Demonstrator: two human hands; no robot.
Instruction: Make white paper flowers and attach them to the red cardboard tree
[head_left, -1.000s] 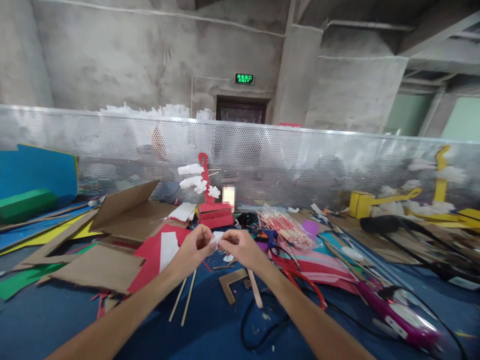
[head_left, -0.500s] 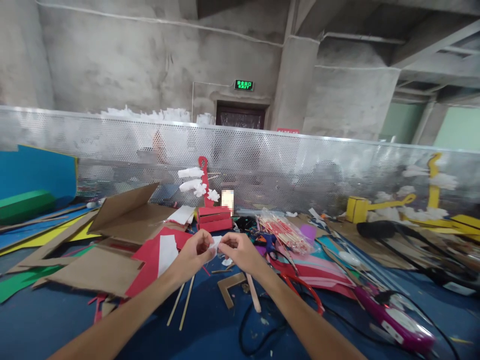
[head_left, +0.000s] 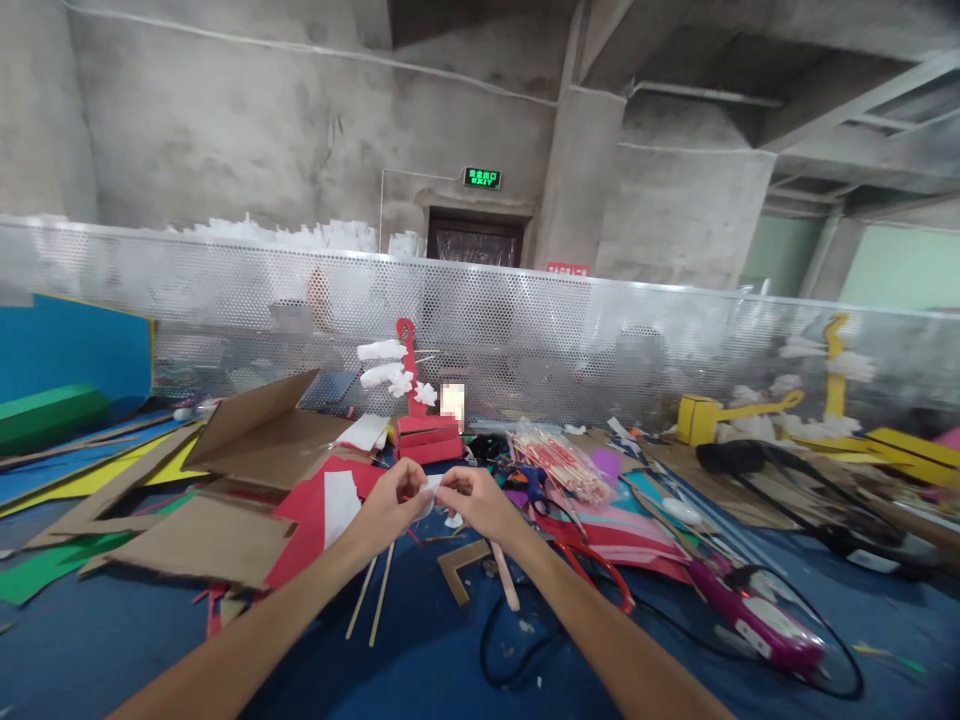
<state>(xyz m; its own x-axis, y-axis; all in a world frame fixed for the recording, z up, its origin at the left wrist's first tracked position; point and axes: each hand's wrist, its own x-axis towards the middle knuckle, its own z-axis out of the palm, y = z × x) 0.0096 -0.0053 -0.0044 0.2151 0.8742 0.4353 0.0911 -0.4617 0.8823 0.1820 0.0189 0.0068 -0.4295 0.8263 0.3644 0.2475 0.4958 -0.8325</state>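
Note:
My left hand point(head_left: 391, 505) and my right hand point(head_left: 472, 500) meet over the blue table point(head_left: 420, 660), fingers pinched together on a small piece of white paper point(head_left: 432, 486) held between them. Below the hands lie thin wooden sticks point(head_left: 371, 598) and an L-shaped cardboard strip point(head_left: 455, 566). Behind them stands a red cardboard model point(head_left: 421, 420) with white paper tufts stuck on its upright.
Cardboard sheets point(head_left: 247, 440) and red paper point(head_left: 315, 505) lie to the left. A bag of skewers point(head_left: 559, 462), red scissors point(head_left: 600, 575) and a purple glue gun point(head_left: 750, 620) with a black cord lie to the right. A perforated metal screen point(head_left: 570, 350) closes the far edge.
The hands keep pinching the white paper and stay nearly in place. The view has swung slightly to the right and down, so things shifted left in the frame.

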